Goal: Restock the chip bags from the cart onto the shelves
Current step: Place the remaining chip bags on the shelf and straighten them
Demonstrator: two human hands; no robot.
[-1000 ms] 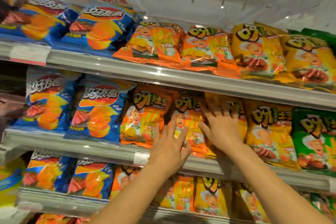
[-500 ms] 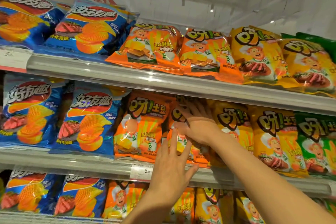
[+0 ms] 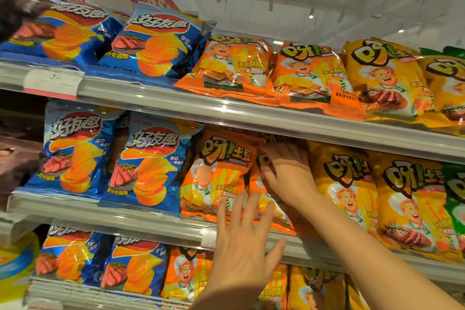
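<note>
Three shelves run across the view, each packed with chip bags standing or leaning face-out.

The top shelf [image 3: 226,105] holds blue bags [image 3: 156,45] at the left, then two orange bags [image 3: 234,68], then yellow bags [image 3: 382,78] toward the right, with a strip of green packaging at the far right edge. These bags lean back, their bottoms at the shelf lip.

The middle shelf [image 3: 141,219] carries the same order: two blue bags [image 3: 148,166] at the left, an orange bag [image 3: 219,176] beside them, a second orange bag [image 3: 266,199] just right of it, then yellow bags [image 3: 412,206] and a green one [image 3: 455,196] at the edge. A price tag [image 3: 208,238] sits on this shelf's front rail.

The right hand [image 3: 289,173] lies flat against the upper part of that second orange bag, fingers spread and reaching up under the top shelf's rail, pressing the bag back into its row. The left hand [image 3: 244,241] is open with fingers spread and straight; its fingertips overlap the lower edges of the two orange bags, and its palm crosses the middle shelf's rail. Whether it actually touches the bags cannot be told.

The bottom shelf [image 3: 75,294] holds blue bags [image 3: 133,267] at the left and orange ones [image 3: 186,274] next, partly hidden by the forearms.
</note>
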